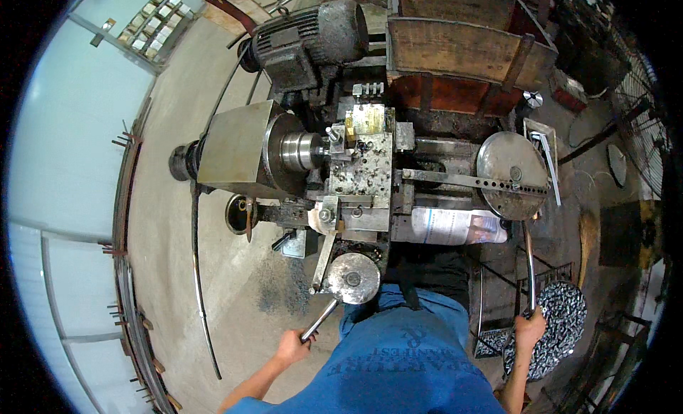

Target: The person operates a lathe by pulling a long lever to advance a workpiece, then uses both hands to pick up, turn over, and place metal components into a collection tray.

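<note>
My left hand [292, 347] is wrapped round a metal lever handle [320, 320] that slants up to a small round steel disc [353, 278] on the near side of a lathe. At the right, my right hand [528, 328] grips a longer steel lever [530, 264], which runs up to a large round disc [514, 173]. A flat bar with a row of holes [455, 177] links that disc to the lathe's carriage [361, 168], which is strewn with dark chips. Left of the carriage sits the shiny chuck [300, 151] of the headstock [238, 145].
A grimy electric motor [309, 40] stands behind the headstock, beside wooden boards [455, 54]. A round container of small metal parts [555, 325] lies close to my right hand. Newspaper [455, 226] covers part of the bed. A long rod [199, 286] stretches down at the left.
</note>
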